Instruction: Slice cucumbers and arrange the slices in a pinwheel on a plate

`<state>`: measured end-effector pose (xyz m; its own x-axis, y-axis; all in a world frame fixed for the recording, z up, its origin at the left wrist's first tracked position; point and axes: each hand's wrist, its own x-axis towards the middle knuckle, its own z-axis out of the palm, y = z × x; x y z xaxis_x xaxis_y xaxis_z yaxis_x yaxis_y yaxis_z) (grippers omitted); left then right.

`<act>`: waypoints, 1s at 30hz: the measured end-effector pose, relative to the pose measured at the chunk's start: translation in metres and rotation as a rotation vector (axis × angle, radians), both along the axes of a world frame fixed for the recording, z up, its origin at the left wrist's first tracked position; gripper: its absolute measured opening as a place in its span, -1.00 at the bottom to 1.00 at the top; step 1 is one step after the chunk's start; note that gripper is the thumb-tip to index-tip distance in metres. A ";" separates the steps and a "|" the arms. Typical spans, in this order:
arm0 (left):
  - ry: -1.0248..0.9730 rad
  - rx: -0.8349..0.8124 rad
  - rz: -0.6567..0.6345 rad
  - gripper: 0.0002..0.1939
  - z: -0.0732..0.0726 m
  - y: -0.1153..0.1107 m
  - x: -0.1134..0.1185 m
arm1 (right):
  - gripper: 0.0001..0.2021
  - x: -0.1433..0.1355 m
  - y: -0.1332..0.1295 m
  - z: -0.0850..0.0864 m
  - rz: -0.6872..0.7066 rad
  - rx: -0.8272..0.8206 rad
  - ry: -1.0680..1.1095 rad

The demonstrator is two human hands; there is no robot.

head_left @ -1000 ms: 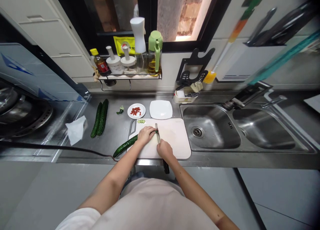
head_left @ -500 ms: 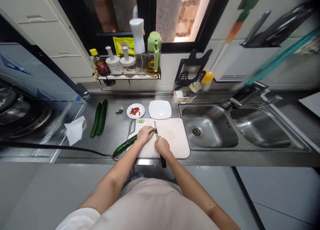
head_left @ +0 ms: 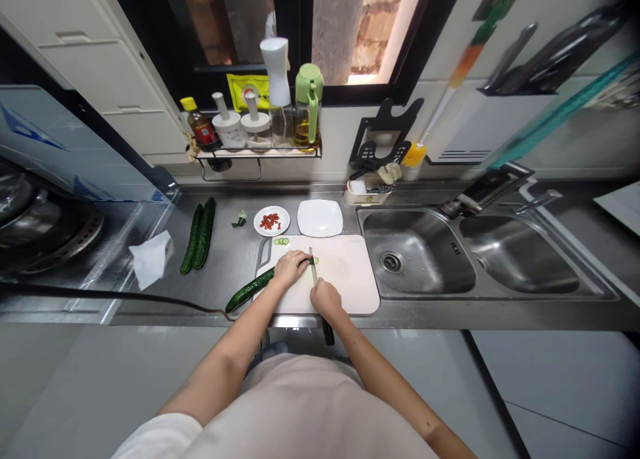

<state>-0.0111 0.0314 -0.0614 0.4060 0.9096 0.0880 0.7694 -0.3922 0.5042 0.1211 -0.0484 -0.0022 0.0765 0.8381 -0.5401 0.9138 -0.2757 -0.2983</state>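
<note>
A long green cucumber [head_left: 251, 290] lies slanted over the left side of the white cutting board [head_left: 347, 279], its near end off the edge. My left hand [head_left: 291, 267] is closed over its far part, fingertips close to the cut end. My right hand [head_left: 326, 298] grips the black handle of a kitchen knife [head_left: 313, 266], whose blade stands across the cucumber just right of my left fingers. A pale piece of cucumber shows to the right of the blade. Several cucumber slices [head_left: 281, 241] lie at the board's upper left.
Behind the board stand a small plate [head_left: 259, 228] with chopped red pieces and a white square plate [head_left: 320, 218]. Two whole cucumbers [head_left: 197, 236], cucumber scraps [head_left: 239, 220] and a paper towel [head_left: 150, 259] lie left. The double sink [head_left: 420, 252] is right.
The knife and my right hand have shifted slightly toward me. A pale cucumber piece now shows right of the blade. My left hand stays on the cucumber.
</note>
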 end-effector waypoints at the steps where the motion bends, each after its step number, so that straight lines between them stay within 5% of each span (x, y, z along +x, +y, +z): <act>1: -0.003 -0.001 0.001 -0.75 0.000 0.000 0.000 | -0.71 0.000 -0.003 0.000 0.003 -0.008 -0.003; 12: -0.016 0.005 0.005 -0.77 0.002 -0.001 0.000 | -0.70 0.002 -0.017 -0.003 0.001 -0.040 -0.007; 30: -0.011 -0.012 0.008 -0.75 0.003 -0.001 0.000 | -0.65 -0.004 0.028 -0.007 -0.023 0.081 0.022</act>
<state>-0.0111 0.0303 -0.0580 0.3978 0.9138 0.0818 0.7667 -0.3800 0.5175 0.1171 -0.0208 -0.0096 0.0848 0.8772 -0.4726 0.9004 -0.2706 -0.3407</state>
